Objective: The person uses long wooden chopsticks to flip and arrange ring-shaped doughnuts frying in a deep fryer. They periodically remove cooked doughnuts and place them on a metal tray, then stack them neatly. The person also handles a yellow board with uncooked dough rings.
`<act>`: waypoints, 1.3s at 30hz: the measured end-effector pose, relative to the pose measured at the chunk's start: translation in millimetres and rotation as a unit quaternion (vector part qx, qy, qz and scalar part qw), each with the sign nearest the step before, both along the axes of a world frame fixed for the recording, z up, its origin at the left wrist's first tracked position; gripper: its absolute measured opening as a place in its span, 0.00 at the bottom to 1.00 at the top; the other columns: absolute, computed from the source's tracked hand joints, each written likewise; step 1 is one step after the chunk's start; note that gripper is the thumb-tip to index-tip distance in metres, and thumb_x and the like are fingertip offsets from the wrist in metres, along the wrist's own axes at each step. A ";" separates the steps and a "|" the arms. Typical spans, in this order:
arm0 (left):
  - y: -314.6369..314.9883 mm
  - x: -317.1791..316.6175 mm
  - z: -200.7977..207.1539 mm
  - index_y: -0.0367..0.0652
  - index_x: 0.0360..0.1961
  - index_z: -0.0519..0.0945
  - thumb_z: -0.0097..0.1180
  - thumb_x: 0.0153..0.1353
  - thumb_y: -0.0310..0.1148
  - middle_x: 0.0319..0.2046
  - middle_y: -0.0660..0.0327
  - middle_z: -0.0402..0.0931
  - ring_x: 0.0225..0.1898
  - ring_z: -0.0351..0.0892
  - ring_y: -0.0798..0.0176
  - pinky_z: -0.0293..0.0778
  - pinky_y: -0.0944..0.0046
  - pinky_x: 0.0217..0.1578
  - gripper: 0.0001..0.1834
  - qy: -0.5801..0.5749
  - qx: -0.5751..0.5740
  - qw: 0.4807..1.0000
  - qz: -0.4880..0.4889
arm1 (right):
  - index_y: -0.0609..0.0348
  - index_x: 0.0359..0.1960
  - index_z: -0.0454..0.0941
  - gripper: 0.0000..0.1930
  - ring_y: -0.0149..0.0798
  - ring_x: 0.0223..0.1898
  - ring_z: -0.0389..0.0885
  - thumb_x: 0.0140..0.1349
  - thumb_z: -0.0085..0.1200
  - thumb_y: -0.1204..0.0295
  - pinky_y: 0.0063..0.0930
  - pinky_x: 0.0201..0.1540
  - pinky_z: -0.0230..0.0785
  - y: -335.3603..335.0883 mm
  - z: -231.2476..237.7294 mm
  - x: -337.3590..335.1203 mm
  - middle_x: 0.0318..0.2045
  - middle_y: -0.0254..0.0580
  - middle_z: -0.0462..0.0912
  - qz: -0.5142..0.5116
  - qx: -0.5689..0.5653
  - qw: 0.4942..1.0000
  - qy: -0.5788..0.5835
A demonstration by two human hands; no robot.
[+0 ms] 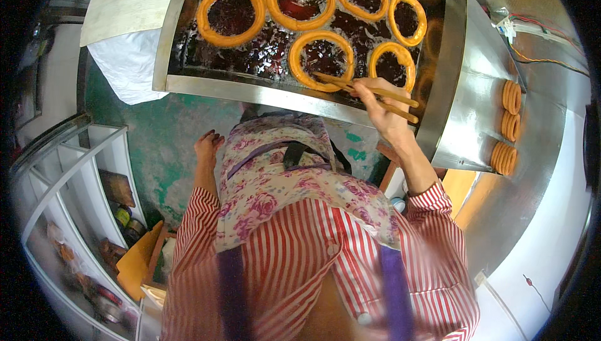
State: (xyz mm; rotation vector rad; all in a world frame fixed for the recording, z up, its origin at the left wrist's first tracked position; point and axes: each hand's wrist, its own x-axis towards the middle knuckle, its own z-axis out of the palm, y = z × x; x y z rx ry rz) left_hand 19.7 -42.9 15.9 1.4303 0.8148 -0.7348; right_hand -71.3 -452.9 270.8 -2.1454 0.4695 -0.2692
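Note:
My right hand (383, 108) is closed around a pair of long wooden chopsticks (338, 82). Their tips reach to the lower part of a golden fried dough ring (295, 59) that floats in dark oil. Beside it, close above my knuckles, floats another dough ring (410, 77), and several more lie farther back in the metal fryer (263, 95). Away from the fryer, my left hand (208, 145) hangs low at my left side, its fingers loosely bent and apart, holding nothing.
Stacks of finished dough rings (504, 157) rest on the steel counter (463, 103) to the right. A pale board (131, 3) over white cloth (128, 66) adjoins the fryer's left side. White shelving (75, 166) stands at left. Wires (544, 56) run along the right wall.

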 end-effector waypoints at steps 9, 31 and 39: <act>10.9 -2.2 -2.1 0.24 0.50 0.69 0.46 0.59 0.24 0.36 0.47 0.75 0.30 0.79 0.56 0.79 0.63 0.31 0.18 -0.022 0.021 0.998 -0.061 | 0.66 0.27 0.79 0.06 0.33 0.21 0.79 0.56 0.55 0.75 0.23 0.23 0.70 19.0 -2.3 -5.8 0.23 0.43 0.81 0.026 -0.004 0.999 0.018; -0.8 -6.2 10.4 0.26 0.45 0.70 0.46 0.59 0.22 0.29 0.51 0.74 0.27 0.78 0.56 0.80 0.62 0.30 0.13 0.011 -0.026 0.999 0.042 | 0.70 0.33 0.76 0.07 0.35 0.28 0.81 0.59 0.53 0.76 0.25 0.33 0.77 -39.1 0.6 21.8 0.27 0.47 0.80 0.014 0.081 0.997 0.003; 17.9 -14.1 -20.7 0.25 0.45 0.70 0.46 0.58 0.21 0.30 0.50 0.74 0.27 0.78 0.56 0.80 0.62 0.29 0.14 -0.079 0.000 0.995 -0.053 | 0.67 0.32 0.77 0.09 0.31 0.27 0.79 0.59 0.54 0.71 0.23 0.30 0.73 -14.2 -3.9 6.5 0.24 0.43 0.81 0.054 0.057 0.995 0.061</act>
